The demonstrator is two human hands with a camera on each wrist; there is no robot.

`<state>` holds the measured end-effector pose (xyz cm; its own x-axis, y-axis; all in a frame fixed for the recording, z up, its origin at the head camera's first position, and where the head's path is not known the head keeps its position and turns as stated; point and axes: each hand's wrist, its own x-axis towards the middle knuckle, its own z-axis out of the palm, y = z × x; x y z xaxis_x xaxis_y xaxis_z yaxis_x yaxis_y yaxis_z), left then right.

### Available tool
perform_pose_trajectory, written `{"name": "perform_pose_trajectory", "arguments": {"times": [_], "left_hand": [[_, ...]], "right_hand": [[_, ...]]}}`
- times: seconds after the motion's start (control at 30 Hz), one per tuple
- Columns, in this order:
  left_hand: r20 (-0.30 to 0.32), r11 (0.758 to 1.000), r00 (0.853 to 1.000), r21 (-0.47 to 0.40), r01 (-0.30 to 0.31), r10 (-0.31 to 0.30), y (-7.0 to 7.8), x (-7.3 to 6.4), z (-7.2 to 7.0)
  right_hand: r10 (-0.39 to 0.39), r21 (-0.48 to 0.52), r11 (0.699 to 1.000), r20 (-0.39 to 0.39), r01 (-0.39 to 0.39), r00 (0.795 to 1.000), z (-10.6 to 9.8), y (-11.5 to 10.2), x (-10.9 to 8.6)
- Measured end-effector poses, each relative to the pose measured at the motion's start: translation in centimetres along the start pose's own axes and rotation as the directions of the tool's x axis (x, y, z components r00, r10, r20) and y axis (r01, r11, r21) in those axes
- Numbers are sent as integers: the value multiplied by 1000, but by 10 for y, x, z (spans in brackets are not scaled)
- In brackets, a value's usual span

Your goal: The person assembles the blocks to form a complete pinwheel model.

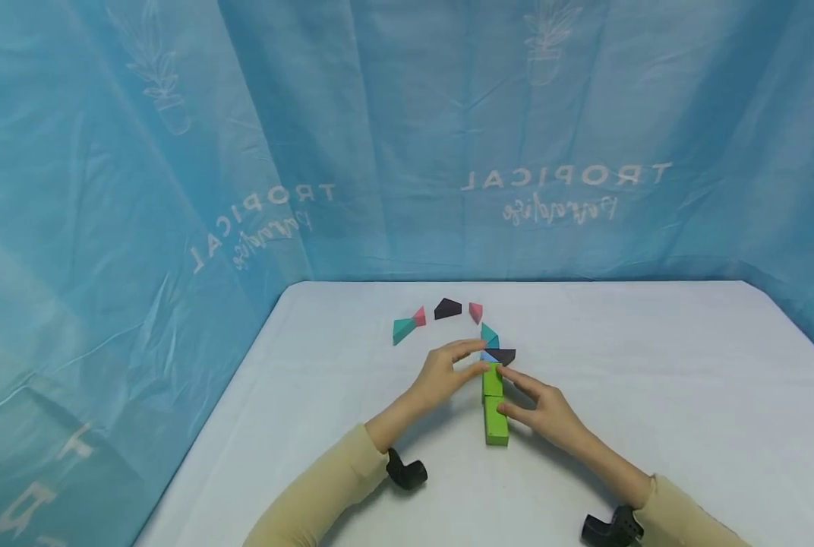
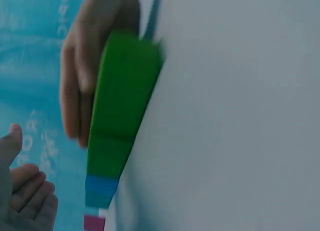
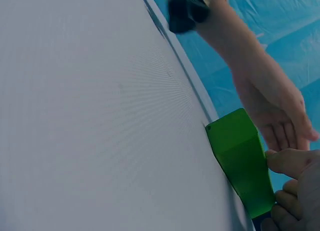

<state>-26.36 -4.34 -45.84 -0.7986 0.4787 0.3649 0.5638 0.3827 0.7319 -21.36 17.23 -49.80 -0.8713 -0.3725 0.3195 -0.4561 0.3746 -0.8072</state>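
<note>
Two bright green blocks stand end to end in a column on the white table: a nearer green block (image 1: 496, 422) and a farther green block (image 1: 492, 380). Beyond them a small blue block (image 1: 488, 356) meets a black block (image 1: 504, 355), with teal triangular pieces (image 1: 489, 335) farther up. My left hand (image 1: 448, 374), fingers spread and extended, hovers at the left of the blue block and the farther green block. On the other side my right hand (image 1: 547, 410) lies along the green blocks, its thumb (image 3: 287, 162) touching the side of one.
To the far left of the column, a teal wedge (image 1: 403, 330), a pink piece (image 1: 420, 317), a black block (image 1: 448, 308) and another pink piece (image 1: 475, 312) form a curve. A blue printed curtain (image 1: 407, 152) hangs behind the white table (image 1: 653, 365).
</note>
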Motion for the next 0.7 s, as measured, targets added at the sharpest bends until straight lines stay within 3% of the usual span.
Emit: {"name": "perform_pose_trajectory", "arguments": {"times": [0.13, 0.37, 0.43, 0.6, 0.7], "left_hand": [[-70, 995, 993, -36, 95, -97, -21, 33, -9], [-130, 960, 952, -23, 278, -278, -52, 70, -4], [-137, 959, 950, -8, 283, -282, -58, 76, -1], [-146, 973, 969, 93, 213, -198, -65, 90, 6], [-141, 966, 974, 163, 202, -180, -67, 96, 8]], "right_hand": [[12, 8, 1000, 4, -12, 1000, 1, 2, 0], [-1, -5, 1000, 0, 1, 1000, 3, -2, -1], [-21, 3, 1000, 2, 21, 1000, 2, -2, -1], [-85, -26, 996, 25, 86, 996, 0, 0, -1], [-110, -44, 993, 33, 111, 993, -1, 3, 0]]}}
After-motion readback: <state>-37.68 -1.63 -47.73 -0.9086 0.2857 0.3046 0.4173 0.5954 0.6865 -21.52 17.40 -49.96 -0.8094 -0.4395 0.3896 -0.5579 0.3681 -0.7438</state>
